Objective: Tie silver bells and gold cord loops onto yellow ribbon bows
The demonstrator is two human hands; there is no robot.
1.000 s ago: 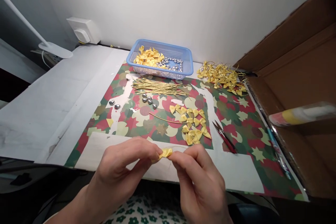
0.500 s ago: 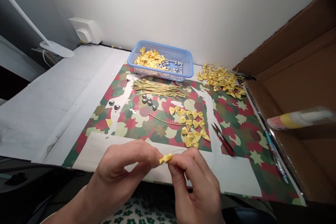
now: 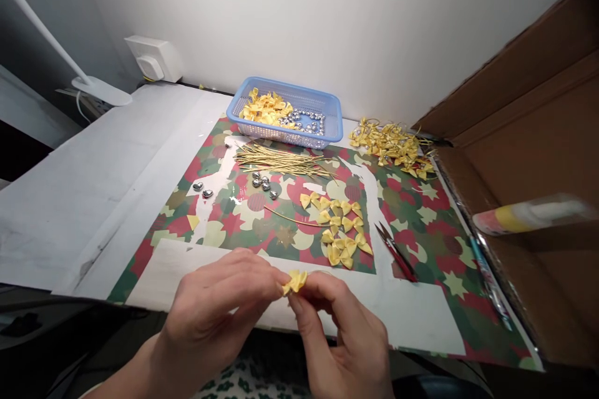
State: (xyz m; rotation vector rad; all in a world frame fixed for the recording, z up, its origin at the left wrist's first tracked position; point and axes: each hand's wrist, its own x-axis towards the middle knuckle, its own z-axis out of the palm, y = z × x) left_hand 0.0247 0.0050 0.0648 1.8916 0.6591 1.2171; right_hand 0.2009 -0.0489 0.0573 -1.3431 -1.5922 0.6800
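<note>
I pinch a small yellow ribbon bow (image 3: pixel 294 281) between both hands at the near edge of the table (image 3: pixel 70 199), just above the white border of the patterned mat (image 3: pixel 421 212). My left hand (image 3: pixel 219 312) closes its thumb and forefinger on the bow's left side; my right hand (image 3: pixel 341 336) closes its fingertips on the right side, so the two grips meet almost tip to tip with the bow clamped between them. The bow is satin-like, bright yellow, crumpled into a few short folds, and only its upper part shows past my fingers. Whether a wire runs through it I cannot tell.

Further out on the mat lies a loose cluster of flat yellow bows (image 3: pixel 339 227), well apart from my hands, with a single gold wire (image 3: pixel 292 218) lying just to their left. Red-handled snips (image 3: pixel 397 251) rest just right of that cluster. Beyond these, a bundle of gold wires (image 3: pixel 281 159) lies across the mat, with silver heart beads (image 3: pixel 262 181) just in front of it and two more heart beads (image 3: pixel 203 189) off to the left. A blue plastic basket (image 3: pixel 333 118) stands by the wall holding yellow bows and silver beads. To its right sits a pile of finished bows with wires (image 3: pixel 395 146). A cardboard box (image 3: pixel 528 137) stands open on the right, with a glue tube (image 3: pixel 528 215) blurred in front of it.
</note>
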